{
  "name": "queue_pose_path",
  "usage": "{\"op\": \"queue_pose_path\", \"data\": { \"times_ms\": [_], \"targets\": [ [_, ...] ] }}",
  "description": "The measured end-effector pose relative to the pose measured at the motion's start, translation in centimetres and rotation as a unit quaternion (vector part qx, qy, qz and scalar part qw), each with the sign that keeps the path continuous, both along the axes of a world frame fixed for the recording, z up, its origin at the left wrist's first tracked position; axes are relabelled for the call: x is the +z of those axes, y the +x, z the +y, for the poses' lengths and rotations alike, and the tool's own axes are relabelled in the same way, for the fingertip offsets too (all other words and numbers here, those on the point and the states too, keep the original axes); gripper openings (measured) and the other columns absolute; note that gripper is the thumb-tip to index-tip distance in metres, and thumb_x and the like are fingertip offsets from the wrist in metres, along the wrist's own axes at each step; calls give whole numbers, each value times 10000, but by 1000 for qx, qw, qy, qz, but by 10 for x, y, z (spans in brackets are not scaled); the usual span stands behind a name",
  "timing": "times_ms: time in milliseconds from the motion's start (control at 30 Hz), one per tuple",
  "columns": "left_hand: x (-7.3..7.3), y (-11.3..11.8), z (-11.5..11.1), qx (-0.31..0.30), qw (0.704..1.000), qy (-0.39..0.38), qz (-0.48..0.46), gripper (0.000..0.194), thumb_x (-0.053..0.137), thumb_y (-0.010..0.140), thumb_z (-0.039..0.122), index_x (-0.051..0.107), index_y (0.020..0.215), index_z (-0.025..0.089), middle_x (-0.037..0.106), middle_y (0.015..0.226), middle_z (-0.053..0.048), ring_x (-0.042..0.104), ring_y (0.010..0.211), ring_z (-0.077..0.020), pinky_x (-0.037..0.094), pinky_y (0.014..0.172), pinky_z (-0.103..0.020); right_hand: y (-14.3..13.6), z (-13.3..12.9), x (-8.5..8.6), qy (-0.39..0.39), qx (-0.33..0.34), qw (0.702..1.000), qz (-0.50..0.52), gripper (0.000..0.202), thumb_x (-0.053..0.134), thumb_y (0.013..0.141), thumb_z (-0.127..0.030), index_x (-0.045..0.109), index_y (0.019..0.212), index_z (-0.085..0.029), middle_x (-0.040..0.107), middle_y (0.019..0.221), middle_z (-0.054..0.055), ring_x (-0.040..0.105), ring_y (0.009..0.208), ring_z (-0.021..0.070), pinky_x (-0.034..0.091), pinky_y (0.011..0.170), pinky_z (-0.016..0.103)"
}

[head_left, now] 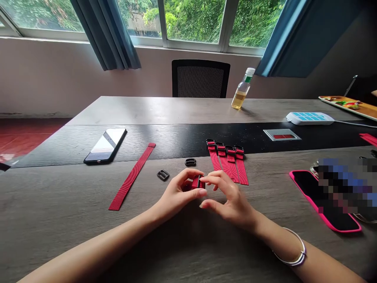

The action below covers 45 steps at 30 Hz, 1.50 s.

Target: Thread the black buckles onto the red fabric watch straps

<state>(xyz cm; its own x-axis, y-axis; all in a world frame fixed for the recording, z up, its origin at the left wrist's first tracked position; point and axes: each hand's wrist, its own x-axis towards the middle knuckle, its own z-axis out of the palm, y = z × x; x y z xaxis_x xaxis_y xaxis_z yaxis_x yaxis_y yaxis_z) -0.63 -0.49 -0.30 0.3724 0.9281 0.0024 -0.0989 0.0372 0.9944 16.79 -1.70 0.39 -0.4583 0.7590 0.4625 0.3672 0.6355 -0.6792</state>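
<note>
My left hand (179, 192) grips a red strap with a black buckle (198, 182), pinched between thumb and fingers. Beside it on the right, my right hand (229, 196) has its thumb and fingers apart, with fingertips touching the buckle's edge. One black buckle (190, 162) lies just beyond my hands, and another black buckle (163, 175) is to their left. Farther left, a flat red strap (132, 177) lies diagonally. Several red straps with black buckles (231, 161) are laid side by side behind my right hand.
A phone (105, 146) lies at the left. Toward the right are a pink-edged phone (326, 204), a small framed card (282, 135) and a white power strip (310, 118). A bottle (242, 89) stands near the far edge, with a chair (201, 78) behind the table.
</note>
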Motion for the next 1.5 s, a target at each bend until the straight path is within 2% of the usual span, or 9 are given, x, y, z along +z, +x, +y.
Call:
{"op": "queue_pose_path", "data": {
  "times_ms": [167, 300, 500, 600, 700, 800, 933, 1233, 1500],
  "targets": [
    [-2, 3, -3, -34, 999, 21, -17, 377, 736, 673, 340, 542, 955, 182, 561, 898, -17, 516, 749, -123, 435, 679, -240, -1, 0, -6, 47, -34, 997, -41, 256, 531, 850, -204, 523, 1101, -251, 509, 1011, 66, 550, 910, 192, 493, 784, 350],
    [0, 2, -5, -29, 998, 44, 32, 378, 728, 678, 356, 544, 961, 187, 560, 959, -28, 534, 777, -136, 464, 701, -254, 1, 2, -4, 32, -5, 999, -43, 293, 538, 826, -156, 518, 1104, -242, 574, 961, 56, 563, 874, 191, 491, 768, 349],
    [1, -2, -2, -8, 993, 94, 78, 292, 646, 749, 348, 546, 970, 186, 577, 902, -16, 527, 755, -131, 449, 678, -239, 3, 3, 1, 27, 1, 999, -40, 303, 550, 832, -171, 516, 1126, -234, 621, 971, 60, 585, 885, 200, 489, 780, 355],
    [1, -5, 2, 28, 984, 125, 124, 184, 544, 819, 352, 544, 822, 168, 561, 780, -7, 500, 718, -135, 418, 649, -243, 3, 2, 0, 30, -20, 999, -6, 322, 565, 838, -180, 508, 1148, -247, 623, 977, 52, 590, 892, 190, 496, 780, 339],
    [1, -6, 4, -9, 973, 155, 170, 272, 478, 850, 362, 521, 669, 163, 499, 664, 2, 453, 687, -145, 372, 630, -254, 3, 2, -2, 36, -19, 999, 5, 341, 577, 834, -171, 508, 1157, -259, 630, 972, 41, 589, 889, 181, 496, 784, 325],
    [2, -6, 5, -51, 979, 128, 148, 291, 467, 855, 383, 518, 674, 161, 479, 691, 0, 436, 689, -144, 361, 641, -257, 2, 2, -2, 32, 3, 999, -4, 340, 588, 831, -190, 508, 1154, -259, 632, 970, 40, 591, 891, 184, 493, 790, 328],
    [3, -6, 3, -63, 986, 95, 124, 320, 473, 853, 429, 501, 677, 163, 462, 713, 0, 428, 695, -143, 357, 649, -257, 1, 3, -1, 40, 11, 999, -21, 362, 640, 802, -293, 500, 1127, -217, 623, 980, 70, 589, 908, 202, 485, 800, 338],
    [8, -3, 1, -11, 962, 219, 160, 354, 400, 906, 381, 449, 622, 175, 475, 647, -14, 419, 701, -168, 356, 704, -304, 2, 5, 3, 129, 2, 991, -43, 213, 593, 822, -234, 515, 1006, -159, 612, 827, 60, 569, 786, 196, 481, 706, 335],
    [11, -4, -2, -9, 950, 262, 173, 307, 393, 914, 290, 447, 635, 173, 461, 668, -11, 425, 709, -164, 349, 734, -312, 9, 8, 8, 120, 29, 991, -49, 198, 576, 804, -193, 515, 990, -162, 601, 809, 46, 568, 740, 164, 485, 673, 275]
  ]
}}
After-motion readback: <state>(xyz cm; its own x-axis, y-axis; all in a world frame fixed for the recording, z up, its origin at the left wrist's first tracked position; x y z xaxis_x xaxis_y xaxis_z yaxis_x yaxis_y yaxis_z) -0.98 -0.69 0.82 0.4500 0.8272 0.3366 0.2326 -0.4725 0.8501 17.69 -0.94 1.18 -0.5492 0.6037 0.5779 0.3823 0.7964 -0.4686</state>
